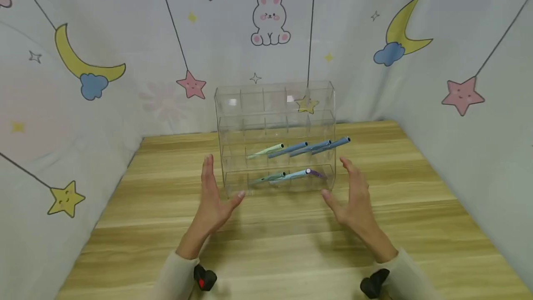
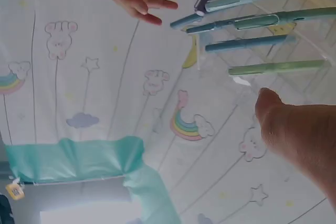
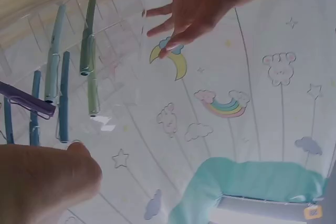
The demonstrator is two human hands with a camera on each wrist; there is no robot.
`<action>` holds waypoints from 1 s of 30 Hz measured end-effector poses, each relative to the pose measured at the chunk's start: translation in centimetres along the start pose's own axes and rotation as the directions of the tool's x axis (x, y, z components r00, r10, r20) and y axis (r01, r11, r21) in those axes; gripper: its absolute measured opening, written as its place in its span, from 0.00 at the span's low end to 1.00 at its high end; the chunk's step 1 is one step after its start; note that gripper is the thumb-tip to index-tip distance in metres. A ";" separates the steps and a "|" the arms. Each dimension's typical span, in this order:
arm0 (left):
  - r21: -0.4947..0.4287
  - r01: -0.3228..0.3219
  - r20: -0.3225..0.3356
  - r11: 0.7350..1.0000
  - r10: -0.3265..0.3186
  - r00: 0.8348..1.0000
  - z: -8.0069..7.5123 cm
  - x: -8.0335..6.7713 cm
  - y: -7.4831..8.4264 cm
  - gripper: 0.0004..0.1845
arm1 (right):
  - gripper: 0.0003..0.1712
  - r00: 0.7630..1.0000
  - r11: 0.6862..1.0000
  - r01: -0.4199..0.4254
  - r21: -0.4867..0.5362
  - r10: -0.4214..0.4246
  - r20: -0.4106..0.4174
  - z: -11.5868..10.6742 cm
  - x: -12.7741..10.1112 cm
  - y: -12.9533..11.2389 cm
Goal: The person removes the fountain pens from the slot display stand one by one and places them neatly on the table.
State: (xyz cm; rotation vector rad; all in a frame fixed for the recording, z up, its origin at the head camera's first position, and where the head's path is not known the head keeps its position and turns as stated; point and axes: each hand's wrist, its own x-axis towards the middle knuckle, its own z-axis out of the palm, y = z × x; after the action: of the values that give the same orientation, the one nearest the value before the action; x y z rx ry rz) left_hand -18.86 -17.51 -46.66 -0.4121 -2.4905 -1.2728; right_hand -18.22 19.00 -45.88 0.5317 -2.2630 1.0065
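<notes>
Left hand [image 1: 212, 198]: fingers straight, nothing held, just left of the clear organizer [image 1: 275, 138]. Organizer: upright between both palms, pens [image 1: 297, 149] slotted inside. Right hand [image 1: 354, 198]: spread, empty, just right. Step judged: flanking approach; even inward pressure called for next.

I see even, soft, bright light from above in the head view, with faint shadows under my hands on the table [image 1: 291, 244]. Glare whitens the clear organizer [image 1: 275, 105]. Both wrist views look washed-out, hazy, slightly blurred.
</notes>
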 end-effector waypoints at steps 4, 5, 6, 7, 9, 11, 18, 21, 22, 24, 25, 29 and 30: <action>-0.250 0.094 0.114 0.964 -0.067 0.991 -0.1 -0.1 -1.5 0.56 | 0.46 0.996 0.978 -0.061 0.198 0.072 -0.049 0.8 0.2 1.7; -0.288 0.106 0.146 0.952 -0.065 0.987 -0.1 -0.2 -1.9 0.55 | 0.45 0.995 0.970 -0.071 0.234 0.084 -0.048 1.1 0.2 2.0; -0.318 0.110 0.169 0.942 -0.058 0.984 0.0 -0.4 -2.2 0.54 | 0.44 0.995 0.960 -0.075 0.269 0.090 -0.046 1.3 0.1 2.3; -0.341 0.112 0.189 0.933 -0.049 0.981 0.0 -0.5 -2.5 0.53 | 0.43 0.995 0.951 -0.074 0.301 0.093 -0.047 1.5 0.0 2.5; -0.368 0.108 0.204 0.924 -0.033 0.978 0.1 -0.7 -2.9 0.53 | 0.42 0.995 0.943 -0.061 0.326 0.083 -0.055 1.7 0.0 2.7; -0.380 0.107 0.199 0.919 -0.032 0.980 0.2 -0.6 -3.1 0.52 | 0.41 0.997 0.950 -0.038 0.310 0.057 -0.053 1.9 0.2 2.8; -0.331 0.110 0.059 0.937 -0.096 0.994 0.8 0.1 -3.4 0.44 | 0.35 1.000 0.964 0.002 0.267 -0.008 0.021 3.0 1.4 2.5; -0.322 0.127 -0.056 0.938 -0.153 0.987 1.2 0.5 -3.6 0.34 | 0.34 1.000 0.965 0.003 0.261 -0.010 0.028 3.4 1.7 2.4; -0.335 0.125 -0.087 0.934 -0.163 0.983 1.3 0.6 -3.6 0.32 | 0.33 1.000 0.966 0.004 0.259 -0.010 0.023 3.5 1.8 2.3; -0.353 0.124 -0.123 0.927 -0.177 0.976 1.4 0.7 -3.6 0.30 | 0.30 1.000 0.967 0.020 0.254 -0.022 0.004 3.7 2.1 2.2; -0.355 0.123 -0.131 0.927 -0.180 0.975 1.4 0.8 -3.6 0.29 | 0.28 1.000 0.967 0.024 0.254 -0.024 -0.004 3.7 2.2 2.2; -0.367 0.116 -0.141 0.923 -0.178 0.974 1.5 0.8 -3.7 0.29 | 0.21 0.997 0.969 0.063 0.239 -0.052 -0.054 3.9 2.5 2.0; -0.371 0.118 -0.140 0.921 -0.181 0.973 1.5 0.7 -3.6 0.28 | 0.20 0.996 0.970 0.066 0.232 -0.051 -0.071 3.9 2.6 1.9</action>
State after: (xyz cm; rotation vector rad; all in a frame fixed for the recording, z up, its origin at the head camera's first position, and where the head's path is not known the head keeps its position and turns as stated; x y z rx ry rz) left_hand -21.16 -18.26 -49.84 -0.1828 -2.1784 -1.7582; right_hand -22.63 16.96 -47.27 0.6516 -2.0719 1.2510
